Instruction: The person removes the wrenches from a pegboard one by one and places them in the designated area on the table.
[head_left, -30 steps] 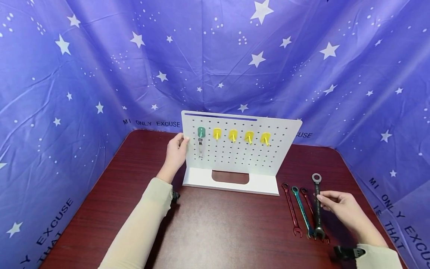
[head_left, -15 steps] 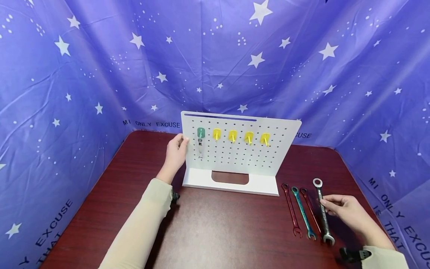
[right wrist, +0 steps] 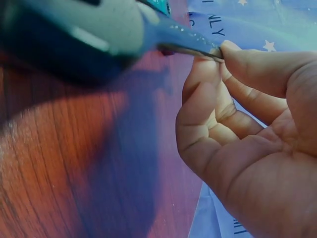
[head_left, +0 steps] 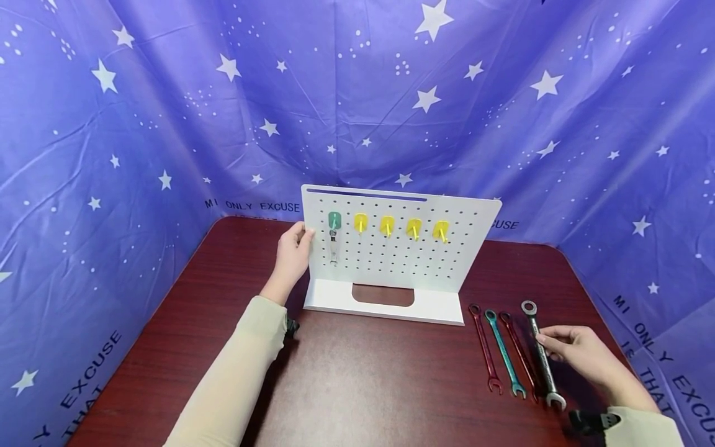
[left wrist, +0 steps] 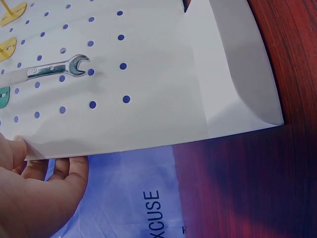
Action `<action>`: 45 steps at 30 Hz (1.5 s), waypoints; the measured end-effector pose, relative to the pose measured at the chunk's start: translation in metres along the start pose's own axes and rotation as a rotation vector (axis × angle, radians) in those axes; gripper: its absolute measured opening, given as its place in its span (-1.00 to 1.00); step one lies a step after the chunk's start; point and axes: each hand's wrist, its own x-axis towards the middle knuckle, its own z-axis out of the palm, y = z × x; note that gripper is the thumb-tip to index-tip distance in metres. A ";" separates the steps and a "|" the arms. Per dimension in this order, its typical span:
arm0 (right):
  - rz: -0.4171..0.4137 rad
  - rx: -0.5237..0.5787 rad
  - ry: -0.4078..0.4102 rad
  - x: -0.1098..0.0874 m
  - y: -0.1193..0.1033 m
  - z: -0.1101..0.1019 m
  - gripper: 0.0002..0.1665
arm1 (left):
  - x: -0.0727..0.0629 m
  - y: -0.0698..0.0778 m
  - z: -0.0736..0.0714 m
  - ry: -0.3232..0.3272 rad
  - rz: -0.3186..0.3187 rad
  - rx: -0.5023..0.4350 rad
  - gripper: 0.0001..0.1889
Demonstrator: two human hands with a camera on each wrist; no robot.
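My left hand (head_left: 292, 251) grips the left edge of a white pegboard stand (head_left: 385, 261), thumb in front and fingers behind in the left wrist view. A small silver combination wrench (left wrist: 52, 69) hangs from the green hook (head_left: 334, 220) on that board. At the right, my right hand (head_left: 583, 354) pinches a large dark combination wrench (head_left: 543, 357) between thumb and fingers. Its ring end points away and its open end towards me. The right wrist view shows this wrench close and blurred; whether it touches the table cannot be told.
Left of the held wrench lie a red wrench (head_left: 485, 351), a teal wrench (head_left: 504, 354) and another red wrench (head_left: 519, 357), side by side on the brown table (head_left: 357, 385). Several yellow hooks (head_left: 360, 222) line the board. A blue star-patterned curtain (head_left: 357, 93) surrounds the table.
The right hand has moved the large wrench to the right and nearer me, away from over the other wrenches. Its open end has swung right. The left hand stays on the board.
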 end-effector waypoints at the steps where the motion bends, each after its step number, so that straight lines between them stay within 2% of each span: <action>1: -0.002 -0.005 -0.003 0.000 0.000 0.000 -0.70 | 0.000 0.000 0.000 -0.002 -0.002 0.002 -0.80; 9: -0.015 -0.047 -0.055 0.003 0.004 -0.002 -0.74 | 0.001 -0.003 0.000 0.008 0.023 -0.009 -0.81; 26: 0.075 -0.108 -0.130 0.008 0.010 -0.006 -0.69 | 0.002 -0.006 0.001 0.015 0.037 -0.013 -0.82; 29: 0.056 -0.144 -0.147 0.010 0.009 -0.007 -0.70 | 0.002 -0.007 0.001 0.018 0.037 -0.013 -0.82; 33: 0.040 -0.187 -0.155 0.012 0.007 -0.007 -0.73 | 0.002 -0.006 0.001 0.018 0.037 -0.006 -0.82; 39: 0.059 -0.179 -0.149 0.012 0.007 -0.006 -0.77 | 0.001 -0.002 0.001 0.013 0.030 -0.010 -0.82; 45: 0.046 -0.198 -0.100 0.010 0.010 -0.003 -0.81 | 0.002 -0.002 0.001 0.014 0.022 -0.010 -0.82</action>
